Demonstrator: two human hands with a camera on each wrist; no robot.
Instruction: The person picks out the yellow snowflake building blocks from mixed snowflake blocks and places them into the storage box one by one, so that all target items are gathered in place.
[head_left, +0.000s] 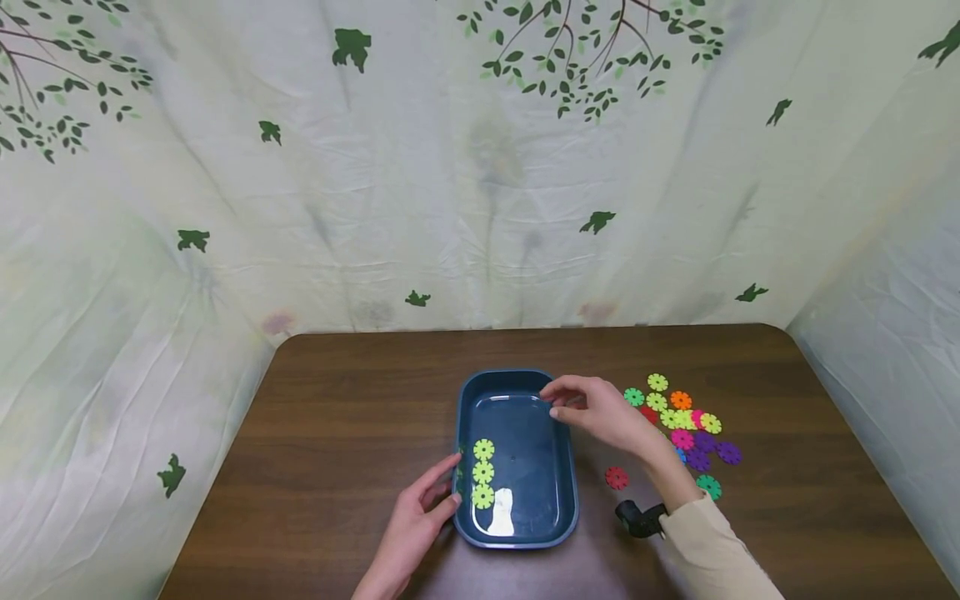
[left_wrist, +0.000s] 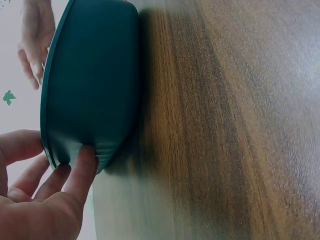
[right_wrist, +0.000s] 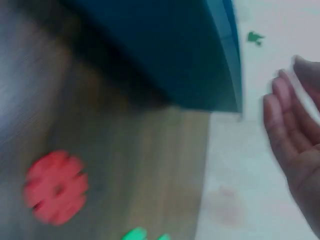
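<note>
A dark blue rectangular tray [head_left: 532, 467] lies on the wooden table. Along its left inside stand three yellow-green flower-shaped discs [head_left: 483, 472] in a column. My left hand [head_left: 416, 517] grips the tray's left side; the left wrist view shows its fingers against the outer wall [left_wrist: 92, 80] with one digit up at the rim. Above the tray's upper right rim is my right hand [head_left: 596, 408], fingers loosely bent, and nothing shows between them in the right wrist view. Below that forearm, a single red disc [head_left: 617, 477] lies right of the tray.
A loose pile of flower-shaped discs [head_left: 682, 418] in several colours spreads over the table's right side, partly behind the right forearm. The right wrist carries a black strapped device [head_left: 641, 519]. A white leaf-patterned curtain [head_left: 465, 208] hangs behind the table [head_left: 330, 417].
</note>
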